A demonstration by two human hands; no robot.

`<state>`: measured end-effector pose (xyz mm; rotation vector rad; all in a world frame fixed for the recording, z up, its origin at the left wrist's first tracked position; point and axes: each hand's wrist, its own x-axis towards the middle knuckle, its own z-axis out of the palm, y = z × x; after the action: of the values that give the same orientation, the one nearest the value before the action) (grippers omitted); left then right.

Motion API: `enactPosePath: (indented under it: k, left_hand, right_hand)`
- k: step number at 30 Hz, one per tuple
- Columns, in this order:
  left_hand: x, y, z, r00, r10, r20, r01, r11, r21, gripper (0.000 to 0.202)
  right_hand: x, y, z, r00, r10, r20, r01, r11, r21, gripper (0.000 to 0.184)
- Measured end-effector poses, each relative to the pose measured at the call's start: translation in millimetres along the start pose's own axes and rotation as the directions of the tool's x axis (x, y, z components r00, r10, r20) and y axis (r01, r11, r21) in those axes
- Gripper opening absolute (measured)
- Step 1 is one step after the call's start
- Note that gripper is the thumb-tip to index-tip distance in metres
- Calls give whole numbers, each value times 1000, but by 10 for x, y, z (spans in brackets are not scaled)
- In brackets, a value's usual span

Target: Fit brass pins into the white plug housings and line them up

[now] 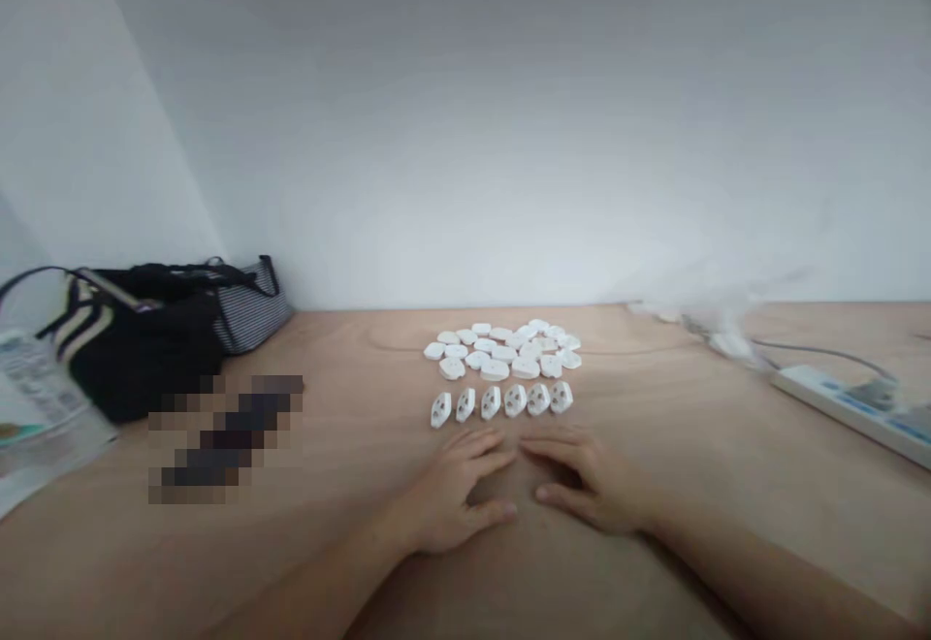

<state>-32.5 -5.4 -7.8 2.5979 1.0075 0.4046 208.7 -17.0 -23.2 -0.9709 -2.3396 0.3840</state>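
Note:
My left hand (452, 490) and my right hand (589, 480) lie flat on the wooden table (655, 485), fingers stretched out, fingertips almost touching each other. Neither holds anything. Just beyond the fingertips stands a row of several small white plug parts (501, 400) with their pins facing up. Behind that row lies a loose cluster of several more white plug parts (505, 349), lying flat.
A black bag and a striped pouch (167, 325) sit at the back left against the white wall. A clear plastic container (36, 407) is at the far left edge. A white power strip (850, 402) with cables lies at the right. A blurred-out dark object (225, 436) rests left of my hands.

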Motion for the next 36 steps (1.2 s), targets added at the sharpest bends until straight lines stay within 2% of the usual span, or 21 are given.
enactPosePath:
  k: [4,11,16,19,22,24,27,30,33,36]
  left_hand:
    - [-2,-16,13,1000,14,-6,-14,1000,3,57]
    - [7,-19,8,1000,-12,5,12,1000,2,57]
    - [5,-11,34,999,21,-38,-21,1000,-1,54]
    - [33,-20,18,985,58,-162,-56,998,20,37]
    - [83,-125,-81,921,54,-386,-33,998,61,19]
    - [109,-266,-176,882,15,-471,30,996,87,19]
    - [116,-529,-279,908,-21,-418,59,995,78,35]
    - [98,-734,-297,962,-111,-249,107,994,-30,49]
    - [78,-808,-312,974,-139,-181,125,989,-84,49]
    - [50,-753,-390,966,-146,-215,132,988,-76,49]
  right_hand:
    - [0,4,27,995,14,103,-12,1000,-24,49]
    - [10,11,4,990,11,142,-2,998,-64,50]
    - [14,-7,-5,988,18,154,-7,997,-71,51]
    - [17,-6,-10,988,21,154,-11,998,-68,51]
    - [27,-8,-21,986,6,167,4,998,-61,51]
    - [36,-13,-31,982,-5,191,16,998,-55,50]
    - [48,-23,-49,972,1,234,15,998,-66,49]
    - [56,-33,-63,964,24,266,1,996,-92,50]
    - [58,-36,-68,961,34,273,-6,994,-105,50]
    - [56,-37,-67,963,32,268,-5,995,-100,50]
